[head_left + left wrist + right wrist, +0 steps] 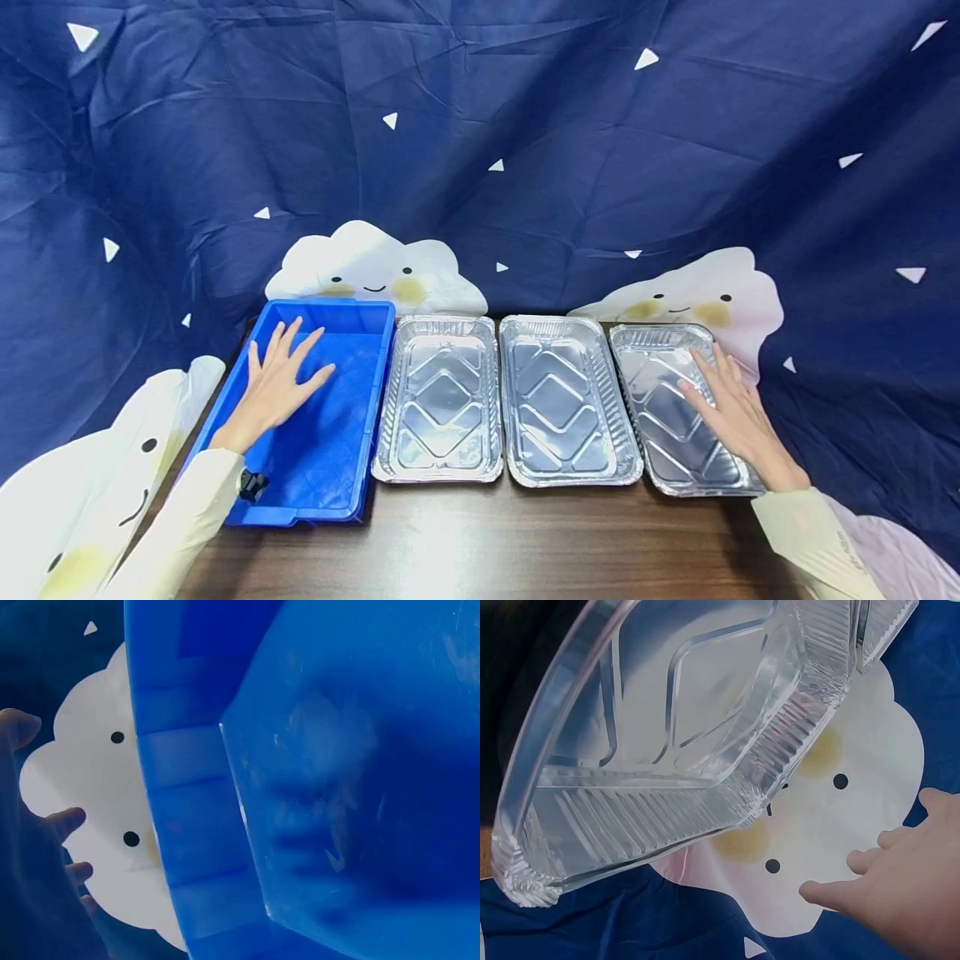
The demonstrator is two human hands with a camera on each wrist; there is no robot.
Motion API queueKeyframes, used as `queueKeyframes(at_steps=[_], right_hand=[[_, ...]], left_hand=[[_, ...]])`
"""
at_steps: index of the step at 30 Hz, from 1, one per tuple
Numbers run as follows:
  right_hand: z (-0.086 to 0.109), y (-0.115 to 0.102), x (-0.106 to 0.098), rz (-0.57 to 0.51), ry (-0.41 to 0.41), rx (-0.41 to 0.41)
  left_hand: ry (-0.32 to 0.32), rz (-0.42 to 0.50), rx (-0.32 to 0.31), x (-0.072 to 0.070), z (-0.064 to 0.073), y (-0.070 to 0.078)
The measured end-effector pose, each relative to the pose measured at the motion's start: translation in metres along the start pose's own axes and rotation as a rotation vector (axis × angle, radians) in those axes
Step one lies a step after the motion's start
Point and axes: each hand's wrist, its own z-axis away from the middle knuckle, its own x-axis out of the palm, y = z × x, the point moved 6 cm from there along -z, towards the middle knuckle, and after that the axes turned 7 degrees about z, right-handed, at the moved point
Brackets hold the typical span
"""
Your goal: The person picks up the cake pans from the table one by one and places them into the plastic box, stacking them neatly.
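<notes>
My left hand [276, 385], fingers spread, hovers above the blue plastic tray [330, 502] at the left of the table and holds nothing. The tray's floor, shaded by a shadow, fills much of the left wrist view. On the right, my other hand [731, 408] reaches over the rightmost foil pan [667, 417] with its fingers extended and nothing in them. That pan's ribbed wall [630, 825] shows close up in the right wrist view. Whether either hand touches its container is hard to tell.
Two more foil pans, one left [441, 408] and one right [564, 408], stand side by side between the blue tray and the rightmost pan. Brown wood-grain table [480, 542] lies in front. Behind hangs a dark blue cloth [450, 150] with clouds and white triangles.
</notes>
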Motion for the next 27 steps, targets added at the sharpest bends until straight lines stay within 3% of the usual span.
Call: queueKeyframes(at_steps=[6, 10, 18, 27], right_hand=[[0.001, -0.002, 0.001, 0.0, -0.008, -0.005], [0.002, -0.002, -0.002, 0.011, -0.017, 0.003], [0.01, 0.005, -0.008, 0.019, -0.009, 0.031], [0.019, 0.013, -0.011, 0.008, 0.013, 0.046]], left_hand=[[-0.04, 0.003, -0.032, 0.003, 0.003, -0.004], [-0.019, 0.017, -0.029, 0.0, 0.005, -0.005], [0.031, 0.087, -0.019, -0.017, 0.009, -0.005], [0.03, 0.155, -0.1, -0.039, 0.021, -0.016]])
